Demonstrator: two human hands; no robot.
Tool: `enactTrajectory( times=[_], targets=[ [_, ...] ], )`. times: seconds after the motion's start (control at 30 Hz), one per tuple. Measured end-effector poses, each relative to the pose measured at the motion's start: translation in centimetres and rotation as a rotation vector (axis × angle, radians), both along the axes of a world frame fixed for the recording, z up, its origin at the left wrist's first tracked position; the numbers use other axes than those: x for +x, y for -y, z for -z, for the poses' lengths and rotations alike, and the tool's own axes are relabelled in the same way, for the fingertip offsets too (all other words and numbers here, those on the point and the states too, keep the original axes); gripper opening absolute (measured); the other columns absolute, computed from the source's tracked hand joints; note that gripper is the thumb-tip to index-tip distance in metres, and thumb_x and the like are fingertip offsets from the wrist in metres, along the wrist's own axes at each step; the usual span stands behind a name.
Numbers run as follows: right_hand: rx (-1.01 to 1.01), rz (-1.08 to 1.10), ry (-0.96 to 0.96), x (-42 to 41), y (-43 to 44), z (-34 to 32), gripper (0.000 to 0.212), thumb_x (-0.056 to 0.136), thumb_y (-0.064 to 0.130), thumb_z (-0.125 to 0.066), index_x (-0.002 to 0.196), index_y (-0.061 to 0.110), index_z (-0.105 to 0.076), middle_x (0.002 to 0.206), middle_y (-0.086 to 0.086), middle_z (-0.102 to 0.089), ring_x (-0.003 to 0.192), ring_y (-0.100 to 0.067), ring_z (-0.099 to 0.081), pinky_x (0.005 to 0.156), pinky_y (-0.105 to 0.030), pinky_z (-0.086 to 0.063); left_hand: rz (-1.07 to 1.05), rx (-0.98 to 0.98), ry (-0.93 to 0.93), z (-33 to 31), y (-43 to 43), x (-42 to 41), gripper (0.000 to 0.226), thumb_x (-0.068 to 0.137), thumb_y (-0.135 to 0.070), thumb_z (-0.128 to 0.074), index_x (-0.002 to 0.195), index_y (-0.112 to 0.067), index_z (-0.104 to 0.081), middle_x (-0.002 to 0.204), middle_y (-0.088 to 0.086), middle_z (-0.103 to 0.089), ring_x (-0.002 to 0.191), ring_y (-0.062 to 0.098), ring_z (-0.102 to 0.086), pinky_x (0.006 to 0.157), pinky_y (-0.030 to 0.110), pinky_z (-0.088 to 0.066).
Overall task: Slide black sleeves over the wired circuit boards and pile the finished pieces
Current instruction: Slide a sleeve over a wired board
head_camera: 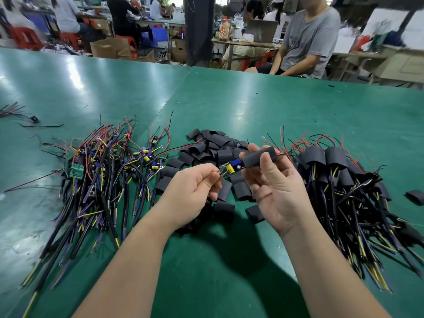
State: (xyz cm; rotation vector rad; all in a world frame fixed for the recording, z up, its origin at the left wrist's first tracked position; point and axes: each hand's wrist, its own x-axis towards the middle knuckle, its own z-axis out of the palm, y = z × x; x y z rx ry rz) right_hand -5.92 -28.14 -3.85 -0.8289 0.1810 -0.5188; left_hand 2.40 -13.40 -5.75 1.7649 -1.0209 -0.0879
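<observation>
My left hand [192, 191] pinches a small wired circuit board [230, 169] with yellow and blue parts, held above the table. My right hand [273, 182] grips a black sleeve [258, 158] between thumb and fingers, its open end against the board's far end, red and black leads running out its other end. Loose black sleeves [213, 148] lie heaped behind and under my hands. Bare wired boards [110, 166] are piled at the left. Sleeved pieces [339, 175] are piled at the right.
The green table [252, 106] stretches far ahead. One stray sleeve [416, 196] lies at the right edge. A few loose wires [13, 111] sit far left. A person in a grey shirt [307, 37] sits beyond the table's far edge.
</observation>
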Motion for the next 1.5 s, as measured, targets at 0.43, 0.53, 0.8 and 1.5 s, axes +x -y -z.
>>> enactTrajectory(
  times=[0.43,0.53,0.8,1.5],
  targets=[
    [-0.105,-0.092,0.042,-0.5,0.8,-0.1,0.036,0.065,0.02,-0.074,0.094,0.01,-0.056,0.095,-0.009,-0.074,0.084,-0.02,-0.073,0.058,-0.021,-0.055,0.182,-0.001,-0.299,-0.4,-0.2,-0.7,0.033,0.102,-0.016,-0.038,0.071,-0.016,-0.048,0.061,-0.01,-0.049,0.053,0.005,-0.043,0.053,0.017,-0.035],
    [-0.148,-0.146,0.059,-0.7,1.2,0.0,0.048,0.06,0.019,-0.081,0.099,0.01,-0.056,0.099,-0.013,-0.073,0.087,-0.025,-0.072,0.065,-0.026,-0.057,0.226,-0.037,-0.436,-0.9,-0.3,-1.0,0.033,0.103,-0.013,-0.032,0.072,-0.01,-0.044,0.053,-0.012,-0.049,0.048,0.0,-0.04,0.043,0.009,-0.03],
    [-0.345,-0.007,0.026,-0.4,0.4,0.2,0.038,0.064,0.004,-0.071,0.098,0.012,-0.056,0.098,-0.011,-0.073,0.091,-0.027,-0.071,0.071,-0.03,-0.056,0.147,-0.071,-0.43,-0.7,0.0,-0.7,0.035,0.102,-0.021,-0.039,0.072,-0.014,-0.056,0.043,-0.013,-0.034,0.039,0.004,-0.023,0.038,0.015,-0.019],
    [-0.161,-0.11,0.074,-0.8,-0.3,-0.4,0.045,0.052,0.014,-0.082,0.09,0.013,-0.058,0.103,-0.014,-0.072,0.083,-0.024,-0.072,0.068,-0.028,-0.058,0.224,-0.295,-0.654,-1.1,-0.4,-0.5,0.05,0.087,-0.036,-0.056,0.093,0.013,-0.059,0.048,-0.008,-0.033,0.042,0.006,-0.016,0.041,0.014,-0.013]
  ],
)
